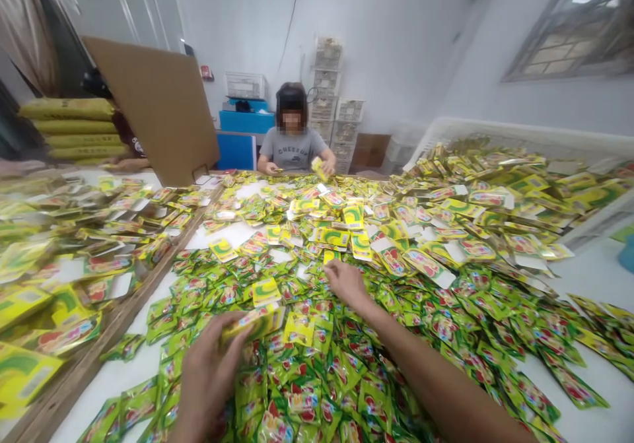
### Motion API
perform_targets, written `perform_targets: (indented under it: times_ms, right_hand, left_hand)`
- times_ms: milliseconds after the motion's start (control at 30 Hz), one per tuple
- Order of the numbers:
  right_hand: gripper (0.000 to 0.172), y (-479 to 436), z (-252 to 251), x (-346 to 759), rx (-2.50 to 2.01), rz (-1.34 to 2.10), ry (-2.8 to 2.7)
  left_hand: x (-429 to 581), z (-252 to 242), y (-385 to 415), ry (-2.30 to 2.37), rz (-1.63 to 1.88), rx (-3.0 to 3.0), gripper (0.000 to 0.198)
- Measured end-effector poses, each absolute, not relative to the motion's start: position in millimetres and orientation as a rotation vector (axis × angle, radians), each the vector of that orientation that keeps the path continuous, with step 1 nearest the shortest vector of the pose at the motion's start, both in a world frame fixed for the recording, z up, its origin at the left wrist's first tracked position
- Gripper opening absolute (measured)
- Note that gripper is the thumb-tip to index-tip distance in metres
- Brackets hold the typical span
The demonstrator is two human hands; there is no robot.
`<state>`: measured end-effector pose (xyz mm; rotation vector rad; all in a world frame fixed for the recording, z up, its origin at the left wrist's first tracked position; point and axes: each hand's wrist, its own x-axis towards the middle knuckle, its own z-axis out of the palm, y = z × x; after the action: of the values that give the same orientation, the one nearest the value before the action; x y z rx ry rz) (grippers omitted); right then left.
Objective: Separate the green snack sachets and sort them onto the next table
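Note:
My left hand point(212, 360) is wrapped round a small yellow carton point(255, 322), its thumb and fingers on opposite sides. Farther out, my right hand point(349, 288) reaches over the pile with its fingers pinched together. A yellow piece point(331, 256) shows just beyond those fingertips; whether they grip it or something smaller is hidden. Below and around both hands lies a thick spread of shiny green sachets point(297, 397) with red fruit pictures. Another yellow carton point(266, 291) rests just past the left hand, and a yellow packet point(298, 329) lies to that carton's right.
Loose yellow cartons point(396, 258) cover the table's far side. A white crate point(520, 129) heaped with cartons stands at right. The wooden strip point(143, 291) divides off more cartons at left. A co-worker point(292, 146) sits opposite, handling cartons. A cardboard sheet point(161, 113) stands at back left.

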<state>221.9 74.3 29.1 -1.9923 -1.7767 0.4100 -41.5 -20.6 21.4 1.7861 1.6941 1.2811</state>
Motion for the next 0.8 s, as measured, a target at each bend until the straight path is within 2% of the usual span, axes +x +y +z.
perform_targets:
  times_ms: [67,167,333,400,500,633,733,800]
  right_hand:
    - [0.023,86.4,23.2,250.2,-2.152,0.302,-1.712]
    - [0.022,96.2,10.2,282.2,-2.245,0.288,-1.703]
    - [0.037,101.4,2.9,289.5,-2.17,0.445,-1.837]
    - [0.036,98.4,7.2,280.5,-2.074,0.511,-1.892]
    - [0.032,83.4,16.3,263.6,-1.921,0.543,-1.933]
    - [0.027,52.8,27.7,247.8,-1.652,0.565,-1.767]
    - [0.031,31.6,32.6,238.8,-1.436,0.849,-1.589]
    - [0.036,18.8,33.6,230.2,-1.353,1.055,-1.467]
  left_hand:
    - [-46.0,18.2,-32.8,1.599,1.236,1.998,0.025]
    - [-45.5,14.4,-46.6,1.512,0.984,2.151,0.023]
    - [-29.1,17.7,-48.8,2.007,0.619,2.061,0.046]
    - [-23.9,21.1,-45.6,2.155,0.371,2.018,0.056]
    - [-22.2,24.5,-44.0,2.131,0.192,1.996,0.057]
    - [-28.5,24.5,-48.1,1.986,0.307,1.997,0.055]
    - [-29.5,26.2,-50.0,1.839,0.564,1.989,0.059]
    - [-22.4,30.1,-49.7,1.821,0.803,1.911,0.05]
